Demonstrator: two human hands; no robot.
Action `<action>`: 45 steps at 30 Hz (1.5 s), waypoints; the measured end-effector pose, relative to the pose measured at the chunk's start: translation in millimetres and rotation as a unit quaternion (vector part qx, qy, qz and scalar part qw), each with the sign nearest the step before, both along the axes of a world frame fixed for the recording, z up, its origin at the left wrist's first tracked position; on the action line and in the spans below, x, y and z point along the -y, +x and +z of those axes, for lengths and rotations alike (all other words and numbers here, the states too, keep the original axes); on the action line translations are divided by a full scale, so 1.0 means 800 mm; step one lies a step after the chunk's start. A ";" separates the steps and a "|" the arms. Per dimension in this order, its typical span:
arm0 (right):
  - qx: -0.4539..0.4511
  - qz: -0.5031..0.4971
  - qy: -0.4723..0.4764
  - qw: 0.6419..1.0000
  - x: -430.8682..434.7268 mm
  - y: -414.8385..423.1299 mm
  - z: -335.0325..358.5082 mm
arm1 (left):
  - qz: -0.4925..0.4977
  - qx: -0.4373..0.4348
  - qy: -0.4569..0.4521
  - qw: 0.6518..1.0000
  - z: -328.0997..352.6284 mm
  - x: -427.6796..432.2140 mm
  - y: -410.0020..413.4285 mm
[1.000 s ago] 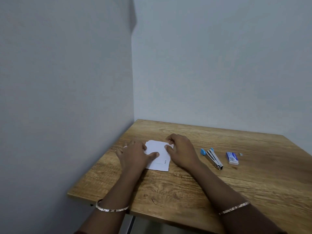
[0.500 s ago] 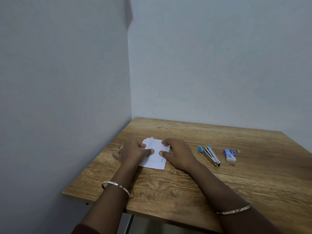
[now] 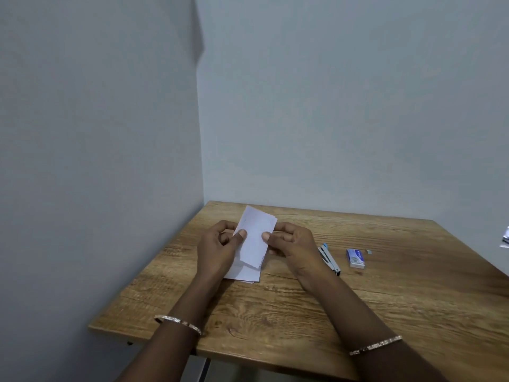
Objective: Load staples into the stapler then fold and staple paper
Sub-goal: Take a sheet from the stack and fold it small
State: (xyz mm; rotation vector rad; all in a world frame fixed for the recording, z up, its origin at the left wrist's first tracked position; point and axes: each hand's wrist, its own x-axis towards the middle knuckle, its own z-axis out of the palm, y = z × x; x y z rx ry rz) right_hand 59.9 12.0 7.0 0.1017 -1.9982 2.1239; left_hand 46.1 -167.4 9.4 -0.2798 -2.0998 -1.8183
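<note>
White paper (image 3: 254,238) pinched between both hands (image 3: 256,248).

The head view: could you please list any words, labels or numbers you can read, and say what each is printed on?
None can be read.
Staple box: blue and white label print, too blurred to read.
Folded paper: faint marks and a dark printed strip at its lower edge, too small to read.
Stapler: no legible marking.
</note>
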 end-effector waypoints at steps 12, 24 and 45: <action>-0.017 -0.050 -0.021 0.998 -0.114 0.055 0.018 | -0.210 0.101 0.038 0.972 0.027 -0.102 0.013; -0.046 -0.106 0.040 0.993 -0.166 0.037 0.011 | -0.330 0.181 0.139 0.916 0.006 -0.160 -0.033; -0.046 -0.137 0.065 0.987 -0.171 0.025 -0.001 | -0.298 0.117 0.132 0.938 -0.006 -0.161 -0.035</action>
